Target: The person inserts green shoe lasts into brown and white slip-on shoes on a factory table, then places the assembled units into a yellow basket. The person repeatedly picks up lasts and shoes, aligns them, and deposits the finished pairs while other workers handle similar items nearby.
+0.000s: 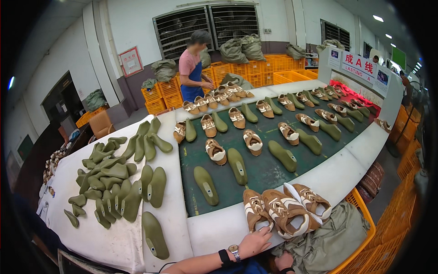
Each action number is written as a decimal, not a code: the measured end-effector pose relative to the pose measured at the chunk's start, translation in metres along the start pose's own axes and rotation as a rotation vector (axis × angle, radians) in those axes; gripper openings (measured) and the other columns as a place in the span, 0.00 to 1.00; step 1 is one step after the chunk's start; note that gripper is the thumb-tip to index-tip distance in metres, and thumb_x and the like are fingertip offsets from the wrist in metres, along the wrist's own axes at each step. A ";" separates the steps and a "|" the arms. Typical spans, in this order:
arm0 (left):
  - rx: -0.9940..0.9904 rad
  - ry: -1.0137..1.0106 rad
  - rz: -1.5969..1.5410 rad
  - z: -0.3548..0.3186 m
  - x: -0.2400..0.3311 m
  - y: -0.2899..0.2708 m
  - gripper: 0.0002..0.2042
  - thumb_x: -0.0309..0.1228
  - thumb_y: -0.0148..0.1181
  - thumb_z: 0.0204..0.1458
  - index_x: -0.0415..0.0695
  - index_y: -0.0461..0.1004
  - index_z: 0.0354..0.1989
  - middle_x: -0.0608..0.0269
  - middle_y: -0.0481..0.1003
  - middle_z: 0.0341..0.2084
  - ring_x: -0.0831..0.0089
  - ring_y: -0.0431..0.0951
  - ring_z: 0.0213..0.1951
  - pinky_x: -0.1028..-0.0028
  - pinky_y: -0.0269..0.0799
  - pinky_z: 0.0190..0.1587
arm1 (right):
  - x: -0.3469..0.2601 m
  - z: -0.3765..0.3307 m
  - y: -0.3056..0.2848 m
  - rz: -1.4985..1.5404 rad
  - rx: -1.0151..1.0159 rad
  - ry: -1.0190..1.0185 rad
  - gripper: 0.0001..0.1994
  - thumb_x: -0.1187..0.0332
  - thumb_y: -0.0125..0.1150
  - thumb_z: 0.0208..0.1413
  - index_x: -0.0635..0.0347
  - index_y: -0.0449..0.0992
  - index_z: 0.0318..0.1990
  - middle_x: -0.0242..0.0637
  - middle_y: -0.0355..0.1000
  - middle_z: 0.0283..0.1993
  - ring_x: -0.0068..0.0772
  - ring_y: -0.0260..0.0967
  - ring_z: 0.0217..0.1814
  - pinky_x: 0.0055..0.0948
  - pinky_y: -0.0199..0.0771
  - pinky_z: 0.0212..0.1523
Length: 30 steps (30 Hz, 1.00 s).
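At the near edge of the white table, my left hand (255, 243) has its fingers closed on the heel collar of a brown sneaker (255, 208) with white stripes. Two more such sneakers (283, 205) stand beside it, pressed close together. Lower down, my right hand (284, 260) rests by a grey-green cloth (326, 239) draped over an orange crate (365, 214); its fingers are mostly hidden. Green shoe lasts (206, 185) and brown sneakers stand in rows on the dark green conveyor belt (228, 203) ahead of me.
Many loose shoe lasts (112, 171) are heaped on the white table (114, 246) at left. Across the belt, a person in a blue apron (194, 75) stands by a row of sneakers (219, 97). Orange crates (255, 68) line the wall. A red-lit tunnel (356, 91) covers the belt's far end.
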<state>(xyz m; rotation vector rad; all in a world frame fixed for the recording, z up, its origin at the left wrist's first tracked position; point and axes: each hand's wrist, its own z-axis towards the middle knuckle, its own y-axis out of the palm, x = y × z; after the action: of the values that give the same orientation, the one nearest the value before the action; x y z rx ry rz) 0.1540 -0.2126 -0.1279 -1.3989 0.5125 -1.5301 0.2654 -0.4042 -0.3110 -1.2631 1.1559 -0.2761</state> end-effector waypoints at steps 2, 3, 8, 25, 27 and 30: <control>0.086 -0.023 -0.022 0.000 0.006 -0.009 0.14 0.35 0.59 0.52 0.45 0.70 0.45 0.59 0.69 0.47 0.57 0.78 0.34 0.65 0.75 0.34 | 0.002 0.004 0.005 -0.056 -0.037 0.066 0.17 0.62 0.63 0.40 0.67 0.76 0.35 0.55 0.74 0.36 0.59 0.71 0.40 0.47 0.72 0.45; 0.106 -0.037 -0.031 0.001 0.009 -0.020 0.13 0.34 0.59 0.52 0.45 0.71 0.44 0.59 0.71 0.45 0.57 0.78 0.34 0.65 0.75 0.34 | 0.003 0.007 0.008 -0.083 -0.056 0.105 0.21 0.64 0.66 0.36 0.66 0.75 0.40 0.54 0.74 0.39 0.57 0.71 0.44 0.45 0.72 0.48; 0.372 0.121 -0.159 0.019 0.040 -0.118 0.11 0.26 0.59 0.49 0.43 0.75 0.42 0.57 0.76 0.40 0.58 0.79 0.37 0.69 0.75 0.38 | 0.007 0.012 0.013 -0.067 -0.099 0.117 0.22 0.63 0.66 0.36 0.67 0.75 0.41 0.55 0.73 0.39 0.57 0.69 0.46 0.45 0.70 0.50; -0.146 0.415 -0.354 0.026 0.109 -0.150 0.10 0.28 0.50 0.51 0.42 0.71 0.41 0.53 0.73 0.36 0.57 0.76 0.37 0.64 0.73 0.37 | 0.011 0.015 0.015 -0.085 -0.118 0.128 0.22 0.64 0.65 0.40 0.69 0.74 0.42 0.58 0.73 0.42 0.57 0.69 0.48 0.45 0.69 0.51; -0.273 0.159 -0.152 0.030 0.067 -0.116 0.14 0.29 0.53 0.51 0.42 0.67 0.46 0.52 0.71 0.40 0.55 0.76 0.35 0.62 0.73 0.34 | 0.012 0.017 0.016 -0.095 -0.112 0.005 0.22 0.63 0.66 0.39 0.68 0.75 0.42 0.57 0.73 0.41 0.58 0.69 0.48 0.46 0.69 0.51; -0.220 -0.061 -0.067 0.020 0.022 -0.052 0.17 0.31 0.59 0.49 0.41 0.68 0.46 0.54 0.70 0.43 0.54 0.76 0.36 0.62 0.73 0.35 | 0.014 0.013 0.012 -0.111 -0.145 0.133 0.21 0.63 0.66 0.39 0.66 0.75 0.42 0.56 0.73 0.42 0.57 0.70 0.47 0.45 0.71 0.50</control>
<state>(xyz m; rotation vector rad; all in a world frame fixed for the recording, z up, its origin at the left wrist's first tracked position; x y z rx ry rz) 0.1566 -0.2016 -0.0687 -1.6406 0.6165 -1.5139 0.2771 -0.4023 -0.3303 -1.4569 1.2386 -0.3679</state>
